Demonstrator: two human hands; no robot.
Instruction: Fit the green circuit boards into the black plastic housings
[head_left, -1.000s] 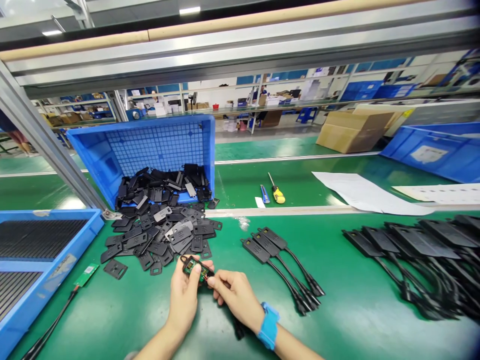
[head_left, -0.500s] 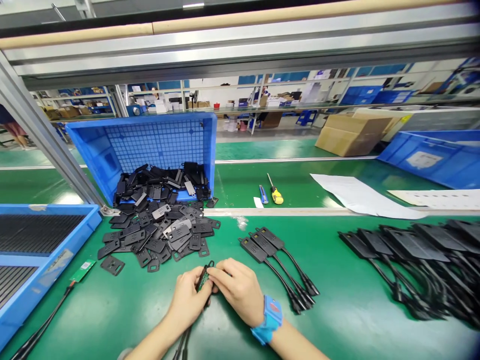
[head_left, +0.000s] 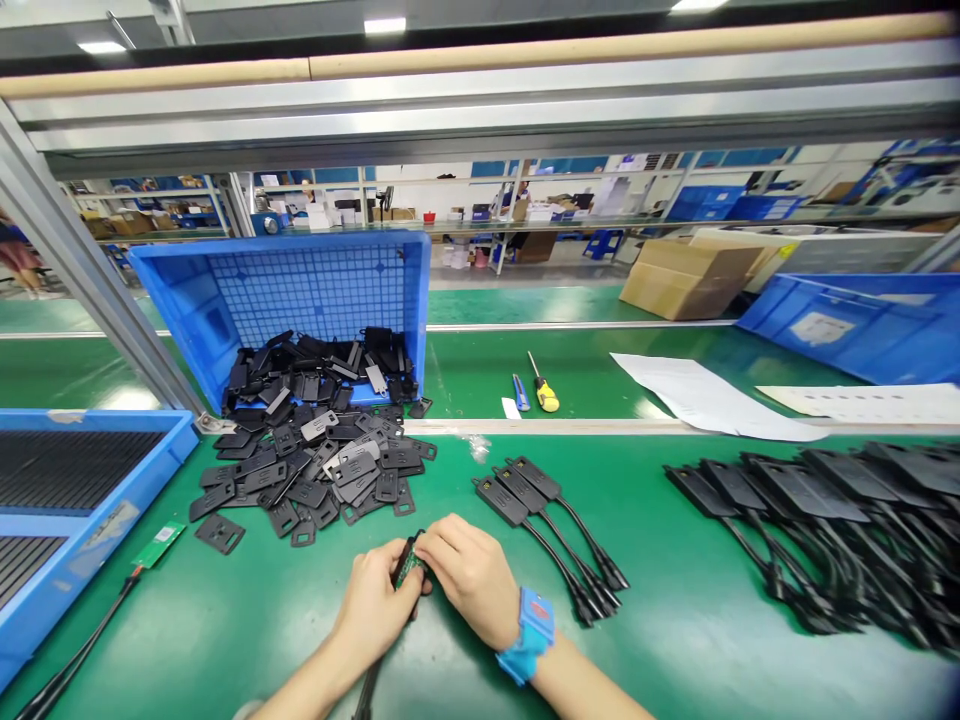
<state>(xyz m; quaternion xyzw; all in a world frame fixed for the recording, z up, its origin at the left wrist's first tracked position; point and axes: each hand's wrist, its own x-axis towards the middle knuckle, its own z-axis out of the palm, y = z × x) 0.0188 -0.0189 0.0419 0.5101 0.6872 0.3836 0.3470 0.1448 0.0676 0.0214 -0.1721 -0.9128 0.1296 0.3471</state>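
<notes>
Low in the middle, my left hand [head_left: 375, 600] is closed round a black plastic case with a green circuit board [head_left: 409, 568] in it. A black cable [head_left: 367, 690] runs from below that hand towards me. My right hand [head_left: 472, 578], with a blue wrist strap [head_left: 531, 635], pinches at the board's right edge; its fingertips partly cover the board and case. Just ahead of both hands spreads a heap of flat black plastic covers [head_left: 356, 465]. To the right of my right hand lie three black cased modules [head_left: 517, 488] with cables.
A tipped blue crate [head_left: 315, 290] holds more black parts. At left stand a blue tray [head_left: 97, 520] and a loose green board with a cable [head_left: 159, 545]. A yellow screwdriver [head_left: 546, 393], blue cutter [head_left: 520, 393], white sheet [head_left: 705, 395] and many cabled modules [head_left: 806, 490] lie further right.
The view has tilted slightly upwards and shifted a little. Both hands stay on the board and case, with the right fingers only slightly moved.
</notes>
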